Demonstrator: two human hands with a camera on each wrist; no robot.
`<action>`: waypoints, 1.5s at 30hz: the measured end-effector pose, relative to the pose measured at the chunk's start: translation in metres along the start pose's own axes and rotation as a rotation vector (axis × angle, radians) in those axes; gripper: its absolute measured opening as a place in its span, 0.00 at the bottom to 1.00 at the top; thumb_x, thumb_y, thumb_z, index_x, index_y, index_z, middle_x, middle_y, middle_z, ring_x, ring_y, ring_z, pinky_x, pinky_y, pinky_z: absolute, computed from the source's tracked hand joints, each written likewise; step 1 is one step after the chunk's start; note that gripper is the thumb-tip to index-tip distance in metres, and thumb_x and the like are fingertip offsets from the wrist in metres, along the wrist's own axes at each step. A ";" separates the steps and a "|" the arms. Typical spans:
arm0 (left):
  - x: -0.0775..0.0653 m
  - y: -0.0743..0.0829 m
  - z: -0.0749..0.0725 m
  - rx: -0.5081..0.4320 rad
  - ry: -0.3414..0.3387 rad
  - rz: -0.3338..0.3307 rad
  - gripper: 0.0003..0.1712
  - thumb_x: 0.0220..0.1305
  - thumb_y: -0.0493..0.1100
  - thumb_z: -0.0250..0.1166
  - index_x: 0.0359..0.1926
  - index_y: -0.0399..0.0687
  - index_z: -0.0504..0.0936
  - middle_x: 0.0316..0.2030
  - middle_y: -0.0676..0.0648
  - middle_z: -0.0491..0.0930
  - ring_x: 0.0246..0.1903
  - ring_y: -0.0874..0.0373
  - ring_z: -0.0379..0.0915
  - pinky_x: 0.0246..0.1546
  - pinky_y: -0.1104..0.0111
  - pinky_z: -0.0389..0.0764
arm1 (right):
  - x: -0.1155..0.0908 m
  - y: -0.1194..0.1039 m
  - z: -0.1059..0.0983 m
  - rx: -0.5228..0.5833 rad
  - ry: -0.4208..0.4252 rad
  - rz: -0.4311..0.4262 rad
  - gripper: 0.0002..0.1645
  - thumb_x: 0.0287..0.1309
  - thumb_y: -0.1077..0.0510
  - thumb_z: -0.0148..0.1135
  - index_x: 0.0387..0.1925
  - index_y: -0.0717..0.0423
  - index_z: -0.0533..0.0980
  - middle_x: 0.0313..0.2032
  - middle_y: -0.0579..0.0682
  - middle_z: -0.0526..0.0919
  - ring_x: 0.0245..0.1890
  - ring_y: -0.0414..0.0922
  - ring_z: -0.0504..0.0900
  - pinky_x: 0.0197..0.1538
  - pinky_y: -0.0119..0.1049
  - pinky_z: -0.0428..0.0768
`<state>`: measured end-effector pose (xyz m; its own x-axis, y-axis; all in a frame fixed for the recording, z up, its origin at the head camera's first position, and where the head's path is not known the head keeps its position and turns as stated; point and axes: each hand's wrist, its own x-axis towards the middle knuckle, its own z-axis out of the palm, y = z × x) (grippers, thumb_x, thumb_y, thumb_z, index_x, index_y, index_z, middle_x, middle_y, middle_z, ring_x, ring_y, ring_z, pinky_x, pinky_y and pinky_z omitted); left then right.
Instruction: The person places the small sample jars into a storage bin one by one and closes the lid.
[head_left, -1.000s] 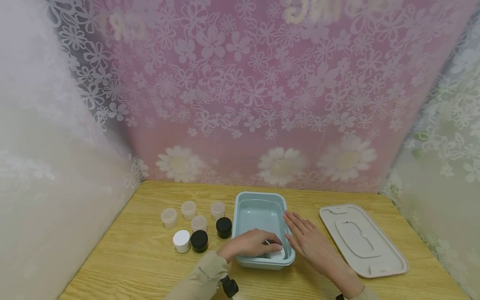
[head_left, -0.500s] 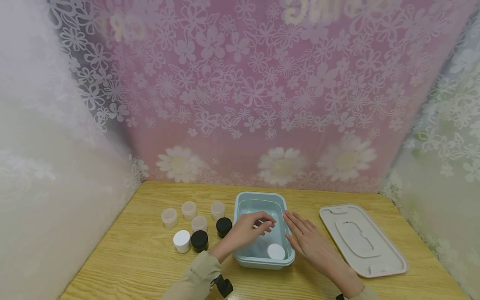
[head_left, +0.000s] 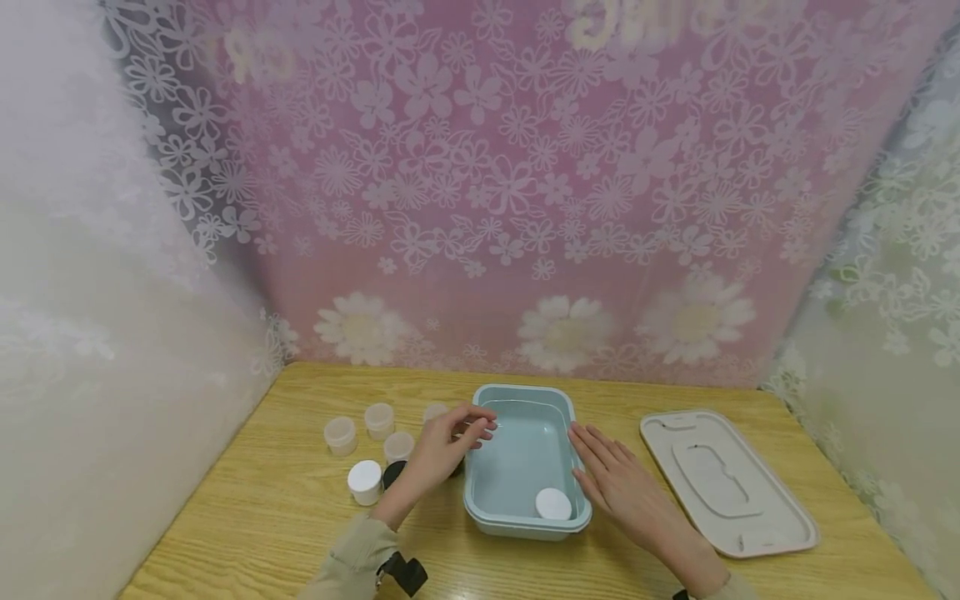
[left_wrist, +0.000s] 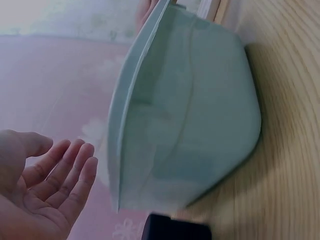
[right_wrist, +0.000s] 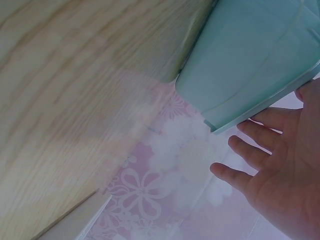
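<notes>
A pale blue plastic box point(head_left: 517, 529) stands uncovered on the table. Inside, in its near right corner, lies a small round jar with a white top point(head_left: 553, 504). My left hand point(head_left: 438, 450) hovers over the box's left rim with loosely bent fingers and holds nothing; the left wrist view shows its bare palm point(left_wrist: 45, 200) beside the box wall point(left_wrist: 200, 110). At the box's right side, my right hand point(head_left: 626, 492) rests its straight fingers along the rim; the right wrist view shows those fingers point(right_wrist: 260, 137) close under the rim edge.
Left of the box stand several pale translucent jars point(head_left: 341, 436), a white jar point(head_left: 365, 482) and black jars point(head_left: 394, 473), partly hidden by the left hand. A flat whitish lid point(head_left: 731, 483) lies to the right. A pink flowered curtain point(head_left: 480, 208) hangs behind the table.
My left hand has let go of the white-topped jar in the box's near right corner, then risen and moved left toward the outside jars. The right hand has stayed at the rim.
</notes>
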<state>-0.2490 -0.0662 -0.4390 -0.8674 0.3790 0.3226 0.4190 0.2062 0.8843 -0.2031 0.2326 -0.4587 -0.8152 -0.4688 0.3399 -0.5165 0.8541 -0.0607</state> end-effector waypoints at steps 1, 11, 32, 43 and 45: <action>-0.002 -0.001 -0.005 0.001 0.021 -0.007 0.15 0.78 0.46 0.57 0.56 0.46 0.82 0.49 0.43 0.85 0.47 0.45 0.84 0.47 0.63 0.88 | 0.000 0.000 0.000 0.001 0.000 0.001 0.36 0.72 0.51 0.59 0.75 0.60 0.63 0.73 0.55 0.66 0.72 0.57 0.66 0.67 0.63 0.71; -0.023 -0.010 -0.053 0.035 0.190 -0.027 0.15 0.76 0.44 0.59 0.56 0.41 0.82 0.48 0.42 0.85 0.47 0.49 0.84 0.47 0.66 0.87 | -0.001 0.003 0.003 -0.017 0.007 -0.006 0.36 0.72 0.51 0.59 0.75 0.61 0.63 0.73 0.55 0.66 0.72 0.57 0.66 0.67 0.63 0.71; -0.084 -0.045 -0.118 0.270 0.188 -0.101 0.28 0.62 0.42 0.74 0.61 0.39 0.77 0.56 0.42 0.81 0.57 0.42 0.77 0.58 0.48 0.80 | -0.001 0.002 0.001 0.003 -0.017 0.018 0.36 0.73 0.49 0.58 0.75 0.60 0.62 0.74 0.55 0.65 0.73 0.57 0.64 0.69 0.63 0.69; -0.100 -0.059 -0.126 0.247 0.040 -0.176 0.37 0.54 0.43 0.79 0.61 0.33 0.75 0.56 0.36 0.79 0.57 0.38 0.76 0.56 0.57 0.83 | -0.002 0.001 0.002 -0.009 0.006 0.008 0.36 0.72 0.50 0.59 0.75 0.61 0.63 0.74 0.55 0.66 0.73 0.57 0.65 0.69 0.63 0.69; -0.101 -0.061 -0.125 0.237 0.024 -0.189 0.37 0.54 0.43 0.79 0.61 0.33 0.74 0.55 0.36 0.79 0.56 0.37 0.77 0.55 0.58 0.84 | -0.001 0.001 0.002 -0.009 0.007 0.008 0.36 0.72 0.51 0.59 0.75 0.61 0.63 0.74 0.55 0.66 0.73 0.57 0.65 0.69 0.63 0.69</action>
<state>-0.2207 -0.2303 -0.4833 -0.9409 0.2931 0.1697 0.2977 0.4769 0.8270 -0.2033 0.2339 -0.4614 -0.8177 -0.4600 0.3459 -0.5073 0.8600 -0.0554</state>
